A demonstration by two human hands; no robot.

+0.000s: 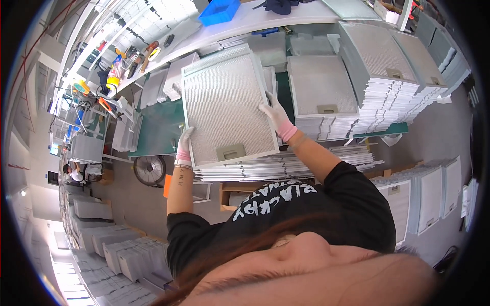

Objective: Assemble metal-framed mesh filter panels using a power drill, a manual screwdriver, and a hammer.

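Observation:
A silver metal mesh filter panel with a light frame is held up in front of me, slightly tilted. Its grey recessed latch sits near the edge closest to me. My left hand, in a white glove with a pink cuff, grips the panel's left edge low down. On the right edge, higher up, my right hand is closed, its thumb over the frame. Fingers behind the panel are partly hidden. Just right of my right hand lies a stack of similar filter panels.
Taller filter stacks stand at the right of the green bench. Behind is a white shelf bearing a blue bin. Below the bench lie more stacked frames. A round fan stands at left.

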